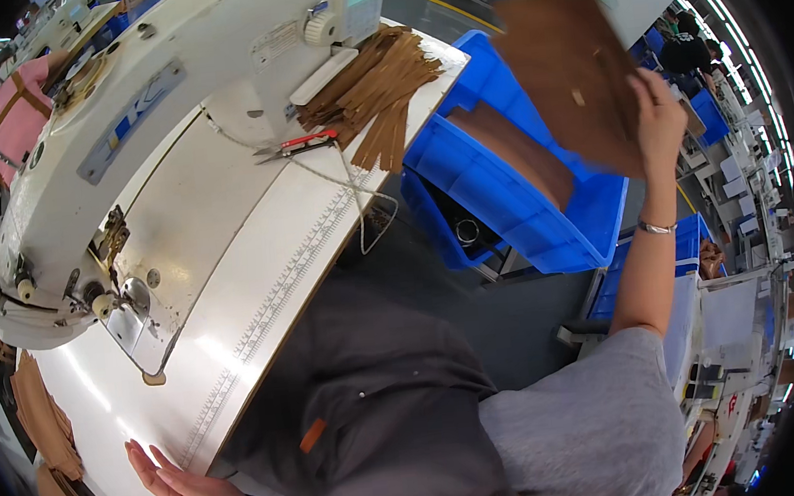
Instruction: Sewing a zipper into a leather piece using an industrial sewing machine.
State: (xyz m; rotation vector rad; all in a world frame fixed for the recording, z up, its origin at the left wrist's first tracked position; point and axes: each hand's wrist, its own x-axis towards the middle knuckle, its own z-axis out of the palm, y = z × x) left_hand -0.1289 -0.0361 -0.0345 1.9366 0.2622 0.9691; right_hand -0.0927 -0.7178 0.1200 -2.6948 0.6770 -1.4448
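Above the blue bin (516, 209), right hand (659, 116) lifts flat brown panel (571, 72).

A white sewing machine (122, 130) stands on a white table (259, 288). Red-handled scissors (298, 145) and brown strips (378, 89) lie at the far end.

One head-worn fisheye looks steeply down, close over the sewing table (256, 260).

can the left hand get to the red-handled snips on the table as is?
Probably not without leaning: the left hand rests flat at the table's near edge, while the snips lie far across it, beside the sewing machine. The tabletop between looks unobstructed.
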